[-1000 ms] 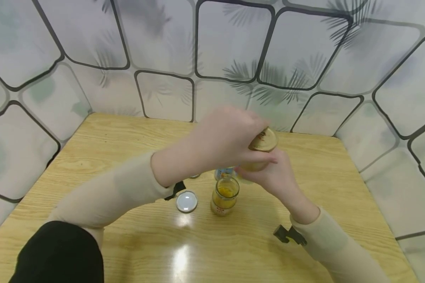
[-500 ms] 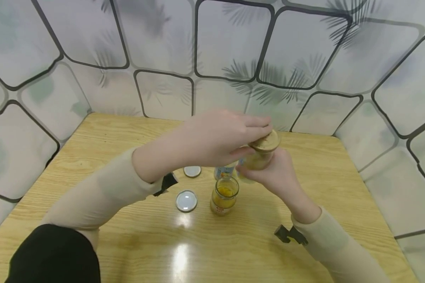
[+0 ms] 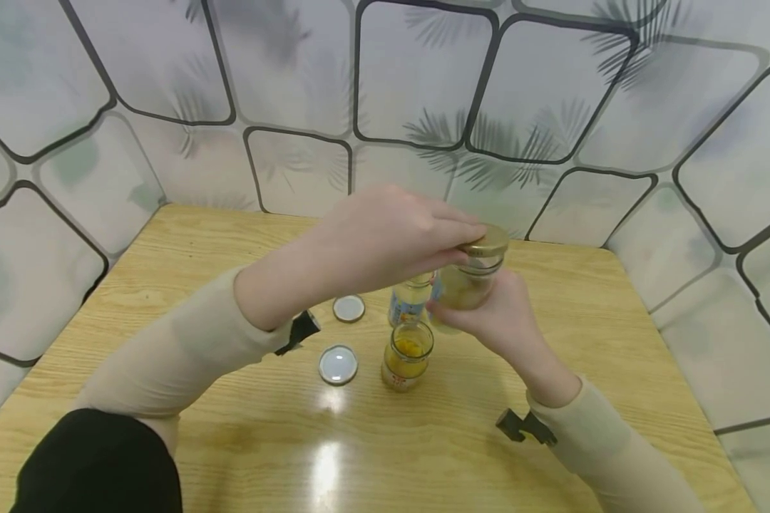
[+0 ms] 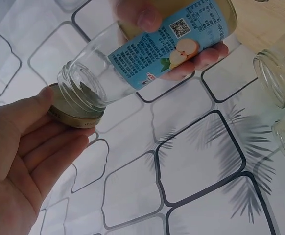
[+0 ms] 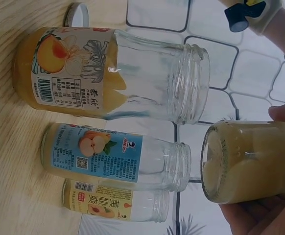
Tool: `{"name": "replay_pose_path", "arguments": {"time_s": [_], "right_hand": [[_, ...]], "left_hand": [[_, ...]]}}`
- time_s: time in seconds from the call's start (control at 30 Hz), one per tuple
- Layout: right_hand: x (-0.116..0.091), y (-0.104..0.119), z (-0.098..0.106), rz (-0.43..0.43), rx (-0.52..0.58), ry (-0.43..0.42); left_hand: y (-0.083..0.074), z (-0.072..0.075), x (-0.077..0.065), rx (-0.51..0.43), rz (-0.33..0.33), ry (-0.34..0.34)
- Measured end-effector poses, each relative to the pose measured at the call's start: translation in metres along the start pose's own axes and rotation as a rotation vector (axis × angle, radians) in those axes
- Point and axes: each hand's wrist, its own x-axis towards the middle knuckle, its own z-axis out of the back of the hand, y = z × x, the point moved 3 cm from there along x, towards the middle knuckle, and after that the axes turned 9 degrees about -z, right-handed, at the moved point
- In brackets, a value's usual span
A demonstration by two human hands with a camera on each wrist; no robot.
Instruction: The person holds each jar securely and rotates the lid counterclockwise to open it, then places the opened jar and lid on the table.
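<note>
My left hand (image 3: 394,239) pinches a gold screw lid (image 3: 490,241) between thumb and fingers. Tilted over the jar's mouth, the lid (image 4: 76,110) shows a gap below it along one side. My right hand (image 3: 503,320) grips the glass jar (image 3: 467,288) round its body and holds it up off the table. In the left wrist view this jar has a blue label (image 4: 174,46) with apple pictures and pale contents. The right wrist view shows its glass base (image 5: 218,164), with the right hand's fingers beneath.
A lidless jar of yellow peach pieces (image 3: 407,363) stands nearest on the wooden table. Behind it are a blue-labelled apple jar (image 5: 98,154) and a yellow-labelled jar (image 5: 103,201), both lidless. Two lids, one nearer (image 3: 338,365) and one farther (image 3: 349,308), lie upside down to the left.
The left hand has drawn back leftward from over the jar, after shifting its fingers on the lid. The lid has risen from the jar's mouth, whose glass rim now shows. The right hand stays put.
</note>
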Motion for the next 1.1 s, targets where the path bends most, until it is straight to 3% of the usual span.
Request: {"name": "replay_pose_path", "arguments": {"time_s": [0.27, 0.5, 0.9, 1.1], "right_hand": [[0.001, -0.002, 0.0, 0.011, 0.011, 0.002], [0.002, -0.001, 0.0, 0.005, 0.006, -0.01], [0.003, 0.0, 0.0, 0.024, -0.007, -0.034], [0.003, 0.001, 0.001, 0.039, -0.017, -0.042]], "left_hand": [[0.002, 0.002, -0.005, -0.013, -0.009, -0.138], [0.004, 0.004, -0.009, 0.005, 0.055, -0.206], [0.009, 0.008, -0.012, -0.002, 0.115, -0.255], [0.014, 0.007, -0.014, 0.04, 0.132, -0.265]]}}
